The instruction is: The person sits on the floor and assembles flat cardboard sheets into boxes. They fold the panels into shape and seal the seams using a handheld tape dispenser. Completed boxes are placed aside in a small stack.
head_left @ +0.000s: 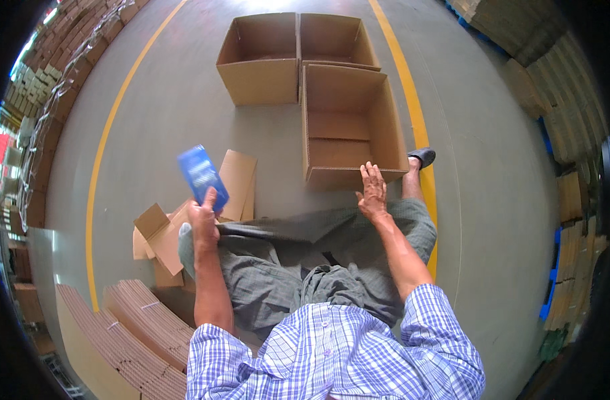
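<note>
My left hand (pixel 204 219) is closed around the lower end of a flat blue rectangular pack (pixel 199 170), raised over the floor to the left of my lap. Its exact kind is too blurred to make out. With fingers stretched out, my right hand (pixel 373 195) lies against the near wall of an open cardboard box (pixel 331 176), the nearest of three. This box stands upright, its inside bare as far as it shows. Behind it are two more open-topped cardboard boxes, one at the far left (pixel 265 81) and one at the far right (pixel 341 39).
Loose cardboard pieces (pixel 166 241) lie left of my legs. Bundled flat cardboard sheets (pixel 141 317) are stacked at lower left. Yellow floor lines (pixel 105 147) run along both sides. Piled cartons (pixel 58 100) line the left, and stacked cardboard (pixel 568 100) the right. My sandalled foot (pixel 421 158) is beside the near box.
</note>
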{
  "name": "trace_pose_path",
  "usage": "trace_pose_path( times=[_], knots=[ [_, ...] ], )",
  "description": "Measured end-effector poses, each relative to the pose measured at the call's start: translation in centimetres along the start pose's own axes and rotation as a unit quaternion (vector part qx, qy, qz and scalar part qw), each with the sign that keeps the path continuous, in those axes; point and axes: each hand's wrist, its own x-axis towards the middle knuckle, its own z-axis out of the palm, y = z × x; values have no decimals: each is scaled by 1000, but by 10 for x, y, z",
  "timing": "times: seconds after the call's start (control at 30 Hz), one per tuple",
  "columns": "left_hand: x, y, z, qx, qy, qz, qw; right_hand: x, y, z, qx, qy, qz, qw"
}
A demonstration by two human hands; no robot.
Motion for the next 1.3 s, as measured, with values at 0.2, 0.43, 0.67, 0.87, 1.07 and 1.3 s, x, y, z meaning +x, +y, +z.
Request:
trace_pose_path(
  times=[0.2,0.43,0.67,0.87,1.07,1.3],
  knots=[
    [-19,52,-76,-95,81,208,970,-4,-8,-11,49,11,-77,996],
    [-48,-55,-150,34,204,106,973,-17,-47,10,1,50,-51,997],
    [-91,-258,-131,363,151,-210,895,-16,-49,20,-42,70,-84,993],
    [-80,-343,-128,438,149,-257,848,-17,-48,13,-82,38,-71,993],
    [-70,-316,-121,506,137,-180,832,-17,-53,15,-79,73,-89,990],
    [64,-250,-83,416,106,82,899,-15,-57,27,-84,91,-54,991]
  ],
)
